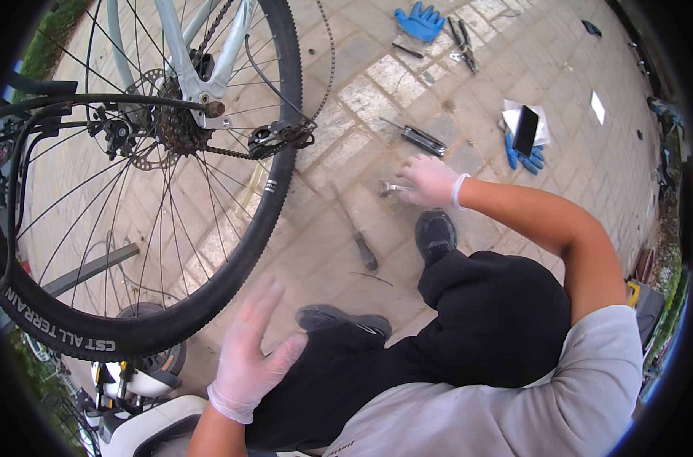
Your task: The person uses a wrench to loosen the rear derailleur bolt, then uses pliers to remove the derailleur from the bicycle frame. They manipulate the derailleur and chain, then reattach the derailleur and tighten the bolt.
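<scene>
While the right hand [431, 181] pinches a small metal wrench [392, 187] right of the rear wheel [144, 190], the left hand [249, 356] hovers spread below it. Blind reaching could fumble the wrench onto the paving [377, 84].

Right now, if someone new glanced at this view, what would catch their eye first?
The bicycle rear wheel fills the left side, its chain hanging loose at the cassette. At centre the gloved right hand closes on a small metal tool on the paving, while the gloved left hand hangs open, empty, below the tyre. A blue glove and pliers lie farther off.

Thin translucent gloves on both hands [251, 358]; matt rubber tyre [232, 259]; shiny metal wrench [392, 187].
</scene>
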### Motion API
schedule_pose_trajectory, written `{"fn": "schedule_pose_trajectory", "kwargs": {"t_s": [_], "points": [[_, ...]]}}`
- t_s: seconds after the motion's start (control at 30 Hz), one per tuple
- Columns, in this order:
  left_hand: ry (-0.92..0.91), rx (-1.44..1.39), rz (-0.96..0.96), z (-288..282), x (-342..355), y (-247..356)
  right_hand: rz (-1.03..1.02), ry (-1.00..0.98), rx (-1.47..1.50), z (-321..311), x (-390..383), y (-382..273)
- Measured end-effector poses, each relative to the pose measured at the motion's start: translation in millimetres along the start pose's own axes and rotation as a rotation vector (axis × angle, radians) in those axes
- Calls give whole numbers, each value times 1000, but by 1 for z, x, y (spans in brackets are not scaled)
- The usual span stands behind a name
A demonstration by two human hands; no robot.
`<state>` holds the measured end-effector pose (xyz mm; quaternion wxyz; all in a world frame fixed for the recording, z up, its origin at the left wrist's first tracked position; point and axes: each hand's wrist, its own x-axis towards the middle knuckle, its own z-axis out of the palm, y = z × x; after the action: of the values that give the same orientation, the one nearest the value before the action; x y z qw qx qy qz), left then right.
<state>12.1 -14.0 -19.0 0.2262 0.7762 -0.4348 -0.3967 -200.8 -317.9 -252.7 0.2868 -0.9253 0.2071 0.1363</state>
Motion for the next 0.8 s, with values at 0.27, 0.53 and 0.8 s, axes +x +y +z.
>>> {"fn": "schedule_pose_trajectory", "kwargs": {"t_s": [0.27,0.53,0.8], "points": [[15,34,-272,19,-17,-3,82,159,760,26,130,-19],[30,-164,-301,74,64,-39,92,201,1093,52,168,-38],[476,-804,-438,132,167,-58,69,207,1062,34,158,-38]]}}
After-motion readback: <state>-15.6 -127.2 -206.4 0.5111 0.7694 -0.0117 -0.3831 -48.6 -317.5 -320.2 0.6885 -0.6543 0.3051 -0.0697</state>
